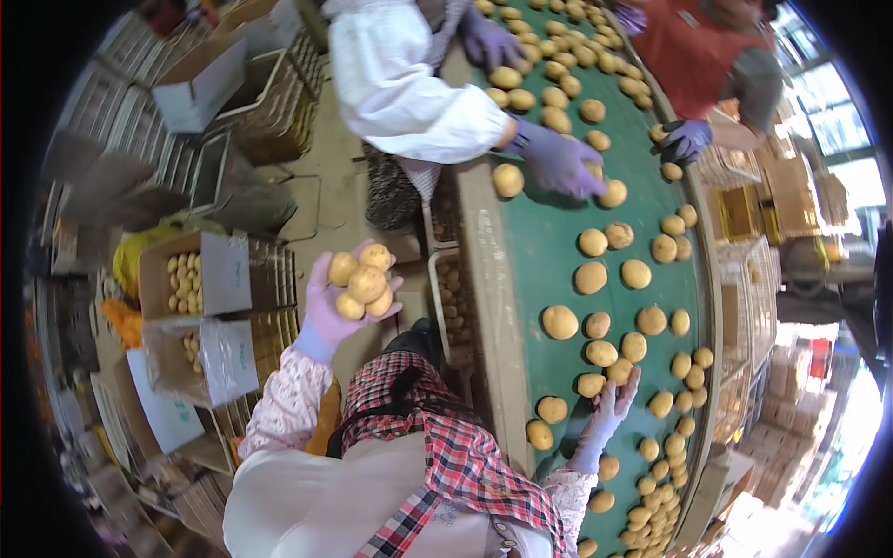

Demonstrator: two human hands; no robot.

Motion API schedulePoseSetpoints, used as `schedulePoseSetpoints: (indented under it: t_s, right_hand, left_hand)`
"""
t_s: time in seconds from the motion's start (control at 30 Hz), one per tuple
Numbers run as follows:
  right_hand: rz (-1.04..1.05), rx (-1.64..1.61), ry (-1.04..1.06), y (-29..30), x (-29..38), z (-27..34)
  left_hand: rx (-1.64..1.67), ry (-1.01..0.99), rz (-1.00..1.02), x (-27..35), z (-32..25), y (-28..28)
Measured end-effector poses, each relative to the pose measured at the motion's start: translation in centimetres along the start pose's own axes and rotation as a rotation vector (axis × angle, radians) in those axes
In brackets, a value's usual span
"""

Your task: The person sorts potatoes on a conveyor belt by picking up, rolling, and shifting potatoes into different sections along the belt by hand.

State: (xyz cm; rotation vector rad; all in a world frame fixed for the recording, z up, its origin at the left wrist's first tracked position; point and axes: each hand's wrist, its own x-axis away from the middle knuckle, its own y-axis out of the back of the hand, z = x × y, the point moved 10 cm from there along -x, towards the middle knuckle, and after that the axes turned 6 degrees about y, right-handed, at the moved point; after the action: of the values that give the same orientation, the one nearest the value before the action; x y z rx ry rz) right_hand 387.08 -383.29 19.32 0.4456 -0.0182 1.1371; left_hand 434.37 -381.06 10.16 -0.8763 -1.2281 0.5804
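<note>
In purple gloves, my left hand (pixel 328 317) is palm-up off the side of the conveyor and cradles several yellow potatoes (pixel 366 283) in a small heap. My right hand (pixel 609 411) reaches over the green conveyor belt (pixel 530 258). Its fingertips touch a potato (pixel 619 371); whether they grip it cannot be told. Close by lie another potato (pixel 591 385) and a larger one (pixel 601 353). Loose potatoes are scattered along the belt, and a dense cluster (pixel 649 519) lies by its far rail at the bottom.
A worker's gloved hand (pixel 558 164) touches potatoes farther up the belt; another worker's gloved hand (pixel 687 139) is at the opposite rail. A wooden rail (pixel 492 293) edges my side. Crates of potatoes (pixel 450 307) sit below it. Cardboard boxes (pixel 227 272) with potatoes stand left.
</note>
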Motion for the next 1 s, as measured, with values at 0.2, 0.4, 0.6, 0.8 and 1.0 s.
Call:
schedulePoseSetpoints:
  t_s: [0.2, 0.4, 0.6, 0.8, 1.0]
  right_hand:
    - [0.036, 0.141, 0.077, -1.9, -0.6, 0.0]
    - [0.001, -0.017, -0.041, -1.9, -0.2, 0.2]
    - [-0.420, 0.508, 0.229, 4.0, 0.9, 6.8]
    - [-0.069, -0.180, 0.085, -5.0, 1.9, 13.1]
    - [-1.134, 0.696, 0.257, 20.2, 15.4, 16.9]
  left_hand:
    - [0.035, 0.202, -0.177, -6.9, 3.1, 13.0]
    - [-0.583, 0.572, -0.581, -15.6, 8.2, 20.8]
    - [-0.919, -0.603, -0.229, -17.2, -12.3, -0.7]
    - [-1.391, -0.456, 0.636, -8.2, 9.4, -30.7]
    - [-1.800, 0.299, 1.366, 0.8, 29.8, -28.6]
